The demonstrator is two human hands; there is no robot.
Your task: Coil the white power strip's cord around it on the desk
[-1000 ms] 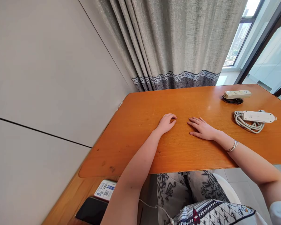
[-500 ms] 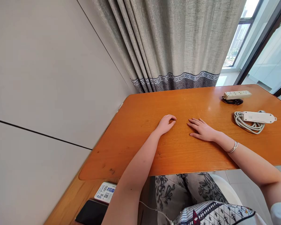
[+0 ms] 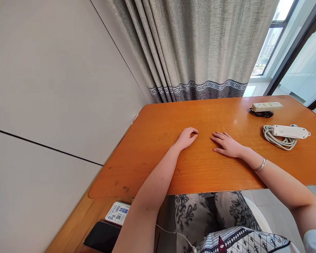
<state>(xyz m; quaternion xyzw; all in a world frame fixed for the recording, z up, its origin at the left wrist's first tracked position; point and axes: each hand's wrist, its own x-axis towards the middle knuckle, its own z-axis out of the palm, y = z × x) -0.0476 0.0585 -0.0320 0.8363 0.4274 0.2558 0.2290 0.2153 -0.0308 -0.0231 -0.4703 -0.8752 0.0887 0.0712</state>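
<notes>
My left hand (image 3: pixel 186 138) rests on the brown wooden table (image 3: pixel 158 123), fingers loosely curved and thumb apart, with nothing held. To its right, my right hand (image 3: pixel 226 144) lies palm down on the tabletop, fingers spread. A gap of bare wood separates the two hands. Beyond my right hand, toward the table's right side, is a white power strip (image 3: pixel 291 131) with its grey cable (image 3: pixel 279 141) coiled beside it. Farther back lies a cream power strip (image 3: pixel 267 106) with a bundled black cord (image 3: pixel 263 114).
A black phone (image 3: pixel 102 236) and a white printed box-like item (image 3: pixel 117 213) lie on a lower wooden surface at my left. A pale panel wall (image 3: pixel 55 77) borders the table's left edge. Grey curtains (image 3: pixel 208 45) hang behind it, and a window (image 3: pixel 268 45) stands at back right.
The view has shifted very slightly. Both hands and the two power strips stay where they were on the table.
</notes>
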